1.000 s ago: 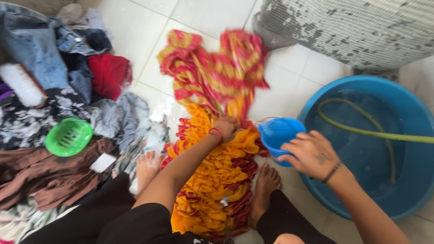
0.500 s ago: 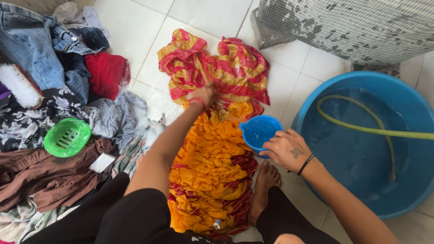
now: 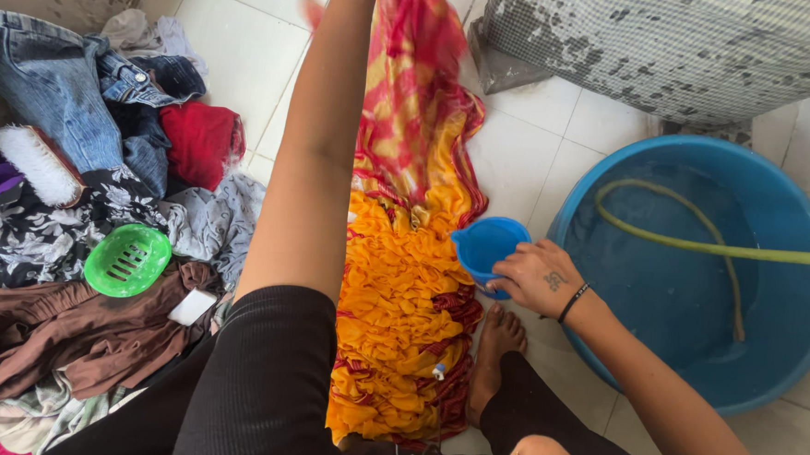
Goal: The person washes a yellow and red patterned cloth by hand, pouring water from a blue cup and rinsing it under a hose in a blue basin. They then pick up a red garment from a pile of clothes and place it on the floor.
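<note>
- While my right hand (image 3: 536,276) grips the small blue mug (image 3: 485,246), fingers clenched on its near side, the mug sits just left of them, beside the blue tub (image 3: 786,367).
- My left arm reaches up past the top edge; that hand is out of view, so its fingers' state cannot be told.
- Red-and-yellow cloth (image 3: 402,283) lies left of my right fingers, its far end lifted along the left arm.
- A green hose (image 3: 700,245) crosses the tub.

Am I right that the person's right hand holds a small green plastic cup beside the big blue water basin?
Not quite: in the head view the small plastic cup in the right hand is blue, not green. It does sit beside the big blue water basin.
</note>
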